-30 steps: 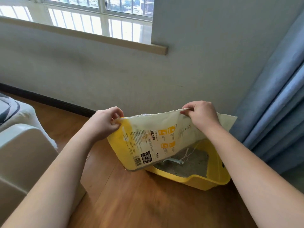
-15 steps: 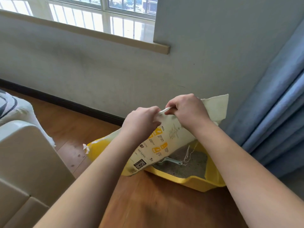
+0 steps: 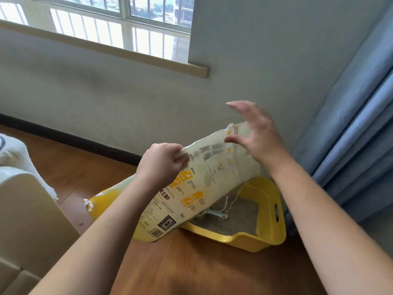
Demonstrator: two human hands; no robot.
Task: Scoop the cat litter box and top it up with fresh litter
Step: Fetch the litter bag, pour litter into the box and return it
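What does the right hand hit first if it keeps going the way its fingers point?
Probably the wall: the open right hand points left over the litter bag top. Depth unclear.

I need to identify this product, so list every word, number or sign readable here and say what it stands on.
"土猫砂": bold dark characters on the yellow-and-cream woven litter bag, running sideways; the character before them is cut off by the left hand.
QR code and barcode: near the bag's lower edge, not decodable.
Large characters by the open right hand: motion-blurred, unreadable.
Fine print beside the orange pictograms: too small to read.
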